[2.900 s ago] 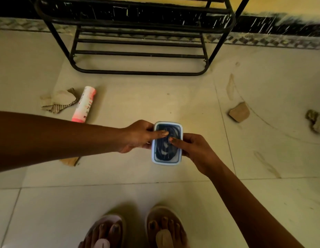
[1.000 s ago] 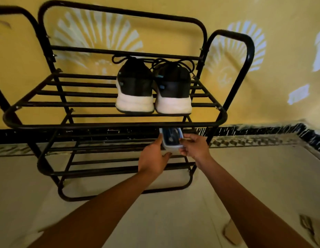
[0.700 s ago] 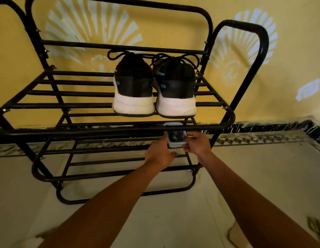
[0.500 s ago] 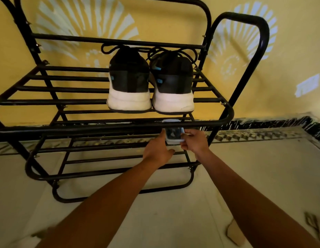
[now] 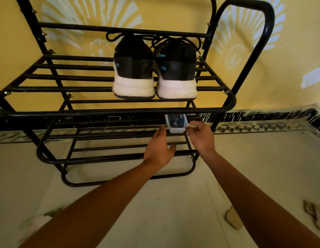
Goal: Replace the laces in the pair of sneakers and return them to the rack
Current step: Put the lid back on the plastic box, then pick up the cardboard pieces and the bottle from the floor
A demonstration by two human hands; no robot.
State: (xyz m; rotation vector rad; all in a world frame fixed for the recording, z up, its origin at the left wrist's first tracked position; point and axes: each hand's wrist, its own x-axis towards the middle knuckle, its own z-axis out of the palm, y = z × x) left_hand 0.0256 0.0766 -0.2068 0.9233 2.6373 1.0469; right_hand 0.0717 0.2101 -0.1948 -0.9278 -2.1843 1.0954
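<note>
Two black sneakers with white soles, the left sneaker point(image 5: 133, 68) and the right sneaker point(image 5: 176, 68), stand heels toward me on the upper shelf of a black metal rack point(image 5: 119, 110), black laces tied. On the shelf below, right under the right sneaker, rests a small clear plastic box point(image 5: 175, 122) with dark laces coiled inside. My left hand point(image 5: 158, 149) is spread flat, its fingertips just beside the box's left edge. My right hand point(image 5: 202, 138) has relaxed fingers, with thumb and index tips at the box's front right corner.
The rack stands against a yellow wall with a black skirting strip point(image 5: 263, 117). On the pale tiled floor lie a tan scrap point(image 5: 233, 220) at the right, a darker scrap point(image 5: 311, 212) beyond it, and a cloth point(image 5: 35, 222) at the lower left.
I carried the box from above the floor to the rack and set it on the second shelf. Both hands have loosened from gripping it.
</note>
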